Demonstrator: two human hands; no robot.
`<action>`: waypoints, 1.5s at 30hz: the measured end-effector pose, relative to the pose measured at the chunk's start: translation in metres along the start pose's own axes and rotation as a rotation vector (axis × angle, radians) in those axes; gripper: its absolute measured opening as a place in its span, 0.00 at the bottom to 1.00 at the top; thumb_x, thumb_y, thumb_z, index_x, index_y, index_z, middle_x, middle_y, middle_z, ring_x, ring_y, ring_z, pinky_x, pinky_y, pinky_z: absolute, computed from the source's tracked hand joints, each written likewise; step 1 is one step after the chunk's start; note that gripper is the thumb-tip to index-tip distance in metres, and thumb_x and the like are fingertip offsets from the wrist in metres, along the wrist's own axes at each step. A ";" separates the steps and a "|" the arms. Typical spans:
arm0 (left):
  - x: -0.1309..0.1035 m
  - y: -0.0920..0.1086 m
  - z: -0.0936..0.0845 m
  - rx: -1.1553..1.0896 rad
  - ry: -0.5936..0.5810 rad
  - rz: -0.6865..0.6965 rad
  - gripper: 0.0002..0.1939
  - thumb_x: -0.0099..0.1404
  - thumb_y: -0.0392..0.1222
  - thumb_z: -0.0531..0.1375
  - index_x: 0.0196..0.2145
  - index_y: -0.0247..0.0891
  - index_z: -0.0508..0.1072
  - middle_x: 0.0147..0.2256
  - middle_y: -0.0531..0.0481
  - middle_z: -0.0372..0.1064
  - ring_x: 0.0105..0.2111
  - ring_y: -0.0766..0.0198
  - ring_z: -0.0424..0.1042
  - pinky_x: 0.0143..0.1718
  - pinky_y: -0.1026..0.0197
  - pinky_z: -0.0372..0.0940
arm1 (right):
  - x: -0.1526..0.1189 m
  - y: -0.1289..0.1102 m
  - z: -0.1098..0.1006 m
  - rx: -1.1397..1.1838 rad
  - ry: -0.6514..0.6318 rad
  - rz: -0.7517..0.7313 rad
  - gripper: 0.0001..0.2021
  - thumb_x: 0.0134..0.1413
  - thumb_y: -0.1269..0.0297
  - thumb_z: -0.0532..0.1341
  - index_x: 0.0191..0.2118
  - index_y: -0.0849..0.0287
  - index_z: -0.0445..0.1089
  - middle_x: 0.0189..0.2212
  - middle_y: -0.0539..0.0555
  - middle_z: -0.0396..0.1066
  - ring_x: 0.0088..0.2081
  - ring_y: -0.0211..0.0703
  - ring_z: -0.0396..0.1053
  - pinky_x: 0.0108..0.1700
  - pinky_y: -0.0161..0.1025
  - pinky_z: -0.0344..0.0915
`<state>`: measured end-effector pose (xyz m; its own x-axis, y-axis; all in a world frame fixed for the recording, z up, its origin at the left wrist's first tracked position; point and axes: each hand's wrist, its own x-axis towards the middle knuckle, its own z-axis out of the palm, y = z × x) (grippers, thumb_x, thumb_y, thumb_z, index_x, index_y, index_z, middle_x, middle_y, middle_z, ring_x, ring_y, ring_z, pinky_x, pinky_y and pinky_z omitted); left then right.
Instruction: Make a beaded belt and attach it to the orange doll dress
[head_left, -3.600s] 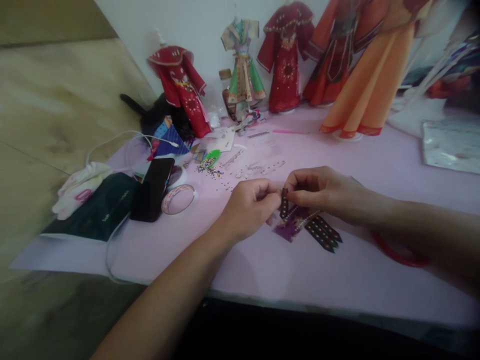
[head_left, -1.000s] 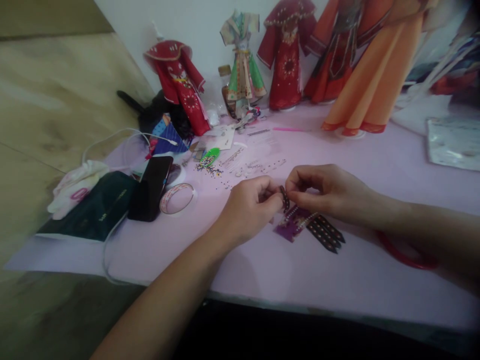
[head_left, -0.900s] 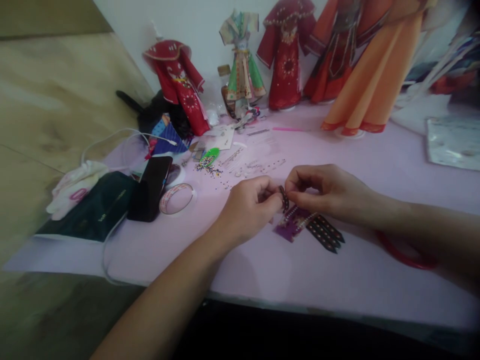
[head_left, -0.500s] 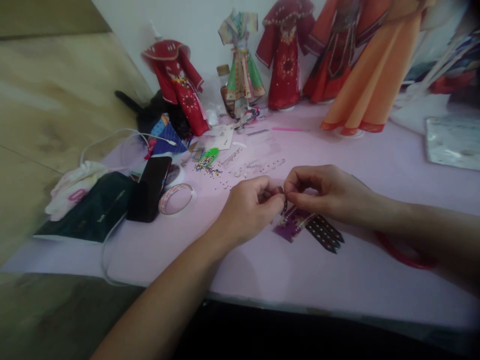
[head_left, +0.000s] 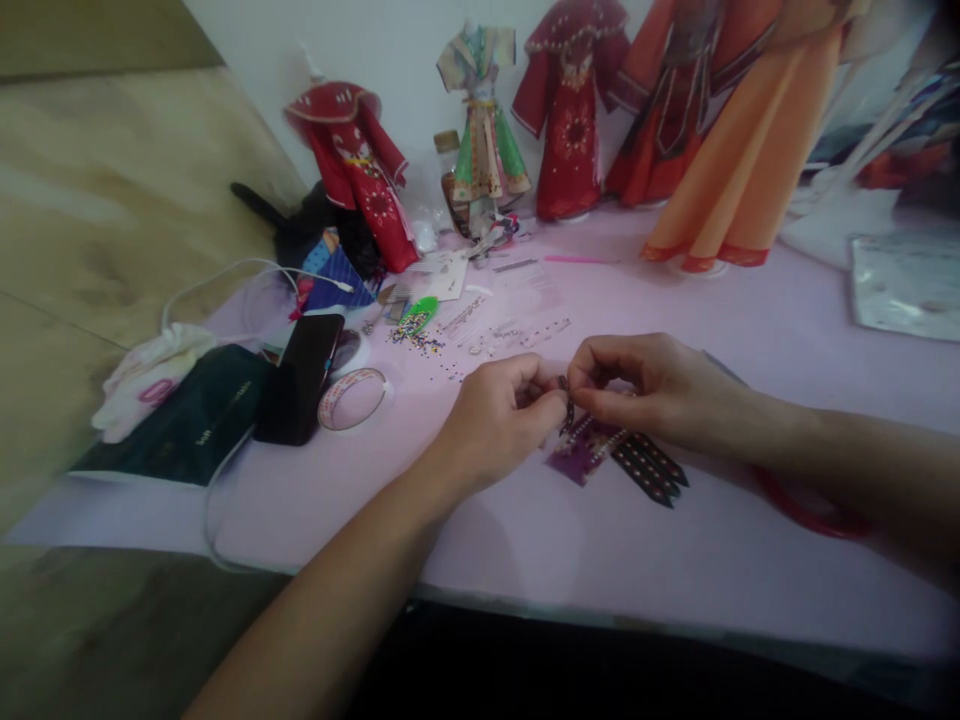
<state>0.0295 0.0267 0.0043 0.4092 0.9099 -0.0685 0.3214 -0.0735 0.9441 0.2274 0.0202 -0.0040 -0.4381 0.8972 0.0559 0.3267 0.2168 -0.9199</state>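
My left hand (head_left: 499,420) and my right hand (head_left: 649,385) meet over the pink table (head_left: 570,560). Both pinch the top of a small dark beaded strip (head_left: 568,412) that hangs between the fingertips. Just below lies a purple beaded piece (head_left: 583,448) with several dark studded strips (head_left: 649,468) fanned out to its right. Loose beads (head_left: 420,340) and a green scoop (head_left: 420,315) lie a little beyond my left hand.
A tape roll (head_left: 356,397), a black phone (head_left: 300,375), a dark pouch (head_left: 187,420) and a white cable (head_left: 225,275) lie at the left. Small costume dresses (head_left: 360,170) stand along the back wall. A red ring (head_left: 814,505) lies under my right forearm.
The dark strip has sunk deeper between my fingertips, and less of it shows. My hands stay in about the same spot.
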 end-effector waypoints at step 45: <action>0.000 -0.001 0.000 -0.005 -0.038 0.027 0.02 0.57 0.34 0.58 0.27 0.36 0.70 0.22 0.58 0.65 0.21 0.72 0.64 0.24 0.66 0.59 | -0.002 0.001 0.004 -0.011 0.024 -0.062 0.04 0.56 0.71 0.61 0.31 0.58 0.70 0.27 0.48 0.69 0.28 0.35 0.64 0.30 0.35 0.59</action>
<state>0.0288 0.0266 0.0036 0.4497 0.8915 -0.0549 0.3056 -0.0958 0.9473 0.2252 0.0166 -0.0062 -0.4373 0.8910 0.1217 0.3088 0.2759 -0.9103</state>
